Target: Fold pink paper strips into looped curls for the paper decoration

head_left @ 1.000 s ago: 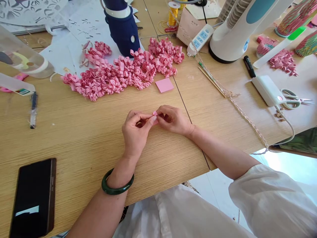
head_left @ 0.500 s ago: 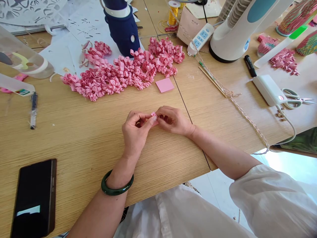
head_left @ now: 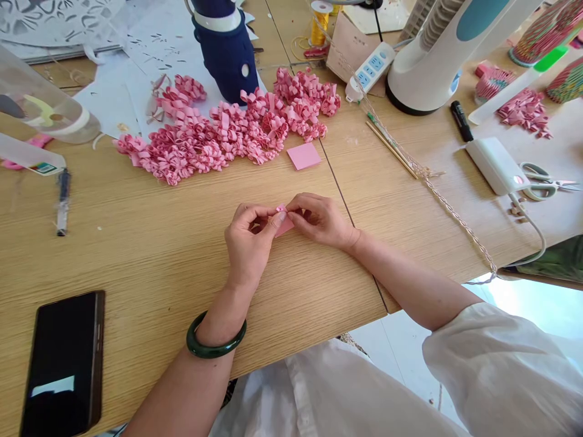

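Above the middle of the wooden table, my left hand (head_left: pixel 249 240) pinches a small piece of pink paper (head_left: pixel 285 226) between thumb and forefinger. My right hand (head_left: pixel 319 220) is closed at the same paper's upper right edge, its fingertips touching my left thumb's tip. A little curled pink bit shows over the fingertips, and a flat part hangs below them; the rest is hidden by my fingers. Just beyond my hands lies a flat pink paper square (head_left: pixel 303 156). Behind it spreads a long heap of curled pink paper loops (head_left: pixel 204 139).
A dark blue bottle (head_left: pixel 225 57) stands behind the heap. To the right are a power strip (head_left: pixel 371 71), a white fan base (head_left: pixel 410 91), a twisted cord (head_left: pixel 455 218), a white box (head_left: pixel 496 165) and scissors (head_left: pixel 542 182). A phone (head_left: pixel 64 361) lies at the near left.
The pink paper has tilted slightly, so more of its flat part shows below my fingertips. My right fingers have shifted a little; both hands stay in nearly the same place.
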`<control>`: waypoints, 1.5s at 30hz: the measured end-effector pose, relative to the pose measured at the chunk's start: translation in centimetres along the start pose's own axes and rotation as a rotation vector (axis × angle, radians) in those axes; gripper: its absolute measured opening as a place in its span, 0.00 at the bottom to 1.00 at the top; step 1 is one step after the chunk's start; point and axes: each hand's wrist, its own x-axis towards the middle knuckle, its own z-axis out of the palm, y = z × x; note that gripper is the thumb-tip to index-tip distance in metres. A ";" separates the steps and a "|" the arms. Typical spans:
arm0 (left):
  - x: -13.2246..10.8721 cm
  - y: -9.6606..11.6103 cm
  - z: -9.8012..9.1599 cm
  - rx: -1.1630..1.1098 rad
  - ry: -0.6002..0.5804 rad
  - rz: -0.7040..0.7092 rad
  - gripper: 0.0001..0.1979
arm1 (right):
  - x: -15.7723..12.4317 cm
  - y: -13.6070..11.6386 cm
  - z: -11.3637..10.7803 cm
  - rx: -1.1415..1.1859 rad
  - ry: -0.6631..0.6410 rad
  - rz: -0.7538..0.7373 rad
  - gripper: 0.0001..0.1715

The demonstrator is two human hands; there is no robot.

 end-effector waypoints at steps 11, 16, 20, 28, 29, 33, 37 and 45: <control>0.0 0.2 -0.3 0.042 -0.031 0.051 0.08 | 0.2 -0.4 0.0 0.141 0.004 0.148 0.12; 0.0 0.7 -0.2 0.029 0.021 0.047 0.21 | 0.6 -0.4 0.0 0.327 0.080 0.365 0.14; 0.1 0.3 -0.1 -0.043 0.017 -0.032 0.21 | 0.8 0.0 0.0 0.475 0.134 0.472 0.14; -0.1 0.2 0.3 -0.151 -0.035 -0.102 0.16 | 0.9 0.2 -0.2 0.583 0.093 0.514 0.15; -0.2 0.1 0.3 -0.144 -0.028 -0.078 0.16 | 0.9 0.1 -0.2 0.573 0.073 0.506 0.15; -0.2 0.2 0.1 -0.005 -0.045 0.073 0.13 | 0.8 -0.2 -0.2 0.487 0.013 0.452 0.18; -0.2 0.7 0.1 0.087 -0.035 0.147 0.05 | 0.7 -0.3 -0.1 0.405 -0.015 0.419 0.18; -0.1 0.7 0.2 0.024 0.001 0.058 0.09 | 0.7 -0.3 -0.2 0.411 -0.006 0.426 0.17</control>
